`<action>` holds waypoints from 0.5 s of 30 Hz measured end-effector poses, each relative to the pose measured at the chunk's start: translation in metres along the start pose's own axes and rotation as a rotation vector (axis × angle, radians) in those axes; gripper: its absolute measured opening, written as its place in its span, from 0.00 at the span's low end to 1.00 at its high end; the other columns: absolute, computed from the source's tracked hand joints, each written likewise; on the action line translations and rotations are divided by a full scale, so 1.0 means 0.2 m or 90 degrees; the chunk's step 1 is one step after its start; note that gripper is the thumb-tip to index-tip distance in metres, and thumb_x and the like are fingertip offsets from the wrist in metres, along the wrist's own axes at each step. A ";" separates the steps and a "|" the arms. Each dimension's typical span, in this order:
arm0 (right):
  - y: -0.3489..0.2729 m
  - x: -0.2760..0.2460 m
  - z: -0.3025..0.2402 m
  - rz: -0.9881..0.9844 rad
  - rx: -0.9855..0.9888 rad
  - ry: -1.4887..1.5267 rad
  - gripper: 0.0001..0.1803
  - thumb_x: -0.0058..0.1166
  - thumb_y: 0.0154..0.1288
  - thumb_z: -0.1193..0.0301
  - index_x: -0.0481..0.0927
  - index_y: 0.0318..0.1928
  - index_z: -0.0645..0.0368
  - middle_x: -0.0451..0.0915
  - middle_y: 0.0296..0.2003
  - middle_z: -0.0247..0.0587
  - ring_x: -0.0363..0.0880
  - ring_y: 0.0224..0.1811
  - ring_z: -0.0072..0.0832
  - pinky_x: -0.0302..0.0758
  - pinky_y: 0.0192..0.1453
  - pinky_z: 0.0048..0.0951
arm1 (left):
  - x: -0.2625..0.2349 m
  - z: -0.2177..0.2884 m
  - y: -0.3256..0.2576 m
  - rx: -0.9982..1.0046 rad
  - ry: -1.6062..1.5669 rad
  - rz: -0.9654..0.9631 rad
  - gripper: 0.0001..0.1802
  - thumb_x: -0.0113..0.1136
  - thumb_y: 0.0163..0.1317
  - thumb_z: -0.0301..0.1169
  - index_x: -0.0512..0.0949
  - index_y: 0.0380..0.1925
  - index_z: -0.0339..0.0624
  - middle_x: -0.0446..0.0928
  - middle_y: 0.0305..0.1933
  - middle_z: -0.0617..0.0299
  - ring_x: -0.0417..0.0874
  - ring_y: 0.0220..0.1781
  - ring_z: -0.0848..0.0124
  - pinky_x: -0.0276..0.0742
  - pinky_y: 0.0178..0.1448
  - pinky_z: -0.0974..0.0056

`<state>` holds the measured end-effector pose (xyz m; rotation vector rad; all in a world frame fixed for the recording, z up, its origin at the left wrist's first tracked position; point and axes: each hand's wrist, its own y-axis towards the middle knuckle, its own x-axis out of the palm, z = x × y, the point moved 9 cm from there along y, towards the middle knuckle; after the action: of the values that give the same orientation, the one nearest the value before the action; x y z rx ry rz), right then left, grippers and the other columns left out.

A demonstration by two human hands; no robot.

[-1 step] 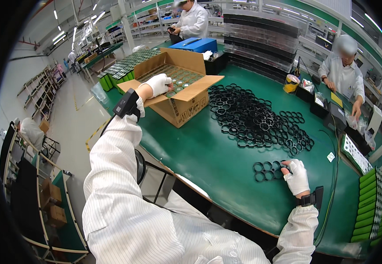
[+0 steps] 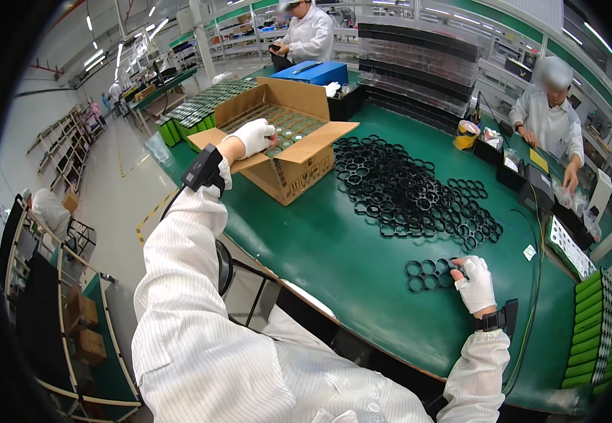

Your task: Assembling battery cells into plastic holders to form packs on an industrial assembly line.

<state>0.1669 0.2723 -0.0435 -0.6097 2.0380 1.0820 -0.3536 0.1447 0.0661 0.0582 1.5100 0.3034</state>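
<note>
My left hand (image 2: 254,137), in a white glove with bare fingertips, reaches into an open cardboard box (image 2: 293,176). Its fingers are curled down among the round tops of cylindrical cells (image 2: 288,132) packed in rows; what they pinch is hidden. At the right, my right hand (image 2: 475,284), gloved the same way, grips the right end of a black plastic cell holder (image 2: 424,276) with thumb and finger. This holder has two rows of rings and lies flat on the green table (image 2: 362,282). Its rings look bare.
A heap of black ring holders (image 2: 411,187) covers the table's middle. Stacked black trays (image 2: 418,67) and a blue box (image 2: 313,72) stand behind. Green cell packs (image 2: 588,328) stand at the right edge. Two co-workers (image 2: 552,113) (image 2: 310,35) work beyond the table.
</note>
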 end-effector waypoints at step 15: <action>0.00 0.01 0.02 -0.004 0.025 0.027 0.13 0.64 0.50 0.77 0.79 0.39 0.58 0.78 0.36 0.42 0.75 0.41 0.44 0.73 0.45 0.39 | -0.07 0.03 0.01 -0.080 0.032 0.017 0.13 0.59 0.60 0.38 0.81 0.34 0.39 0.79 0.37 0.48 0.79 0.43 0.51 0.75 0.49 0.55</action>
<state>0.1667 0.2760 -0.0468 -0.6228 2.0876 1.0314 -0.3476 0.1446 0.0806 -0.0287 1.5375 0.4226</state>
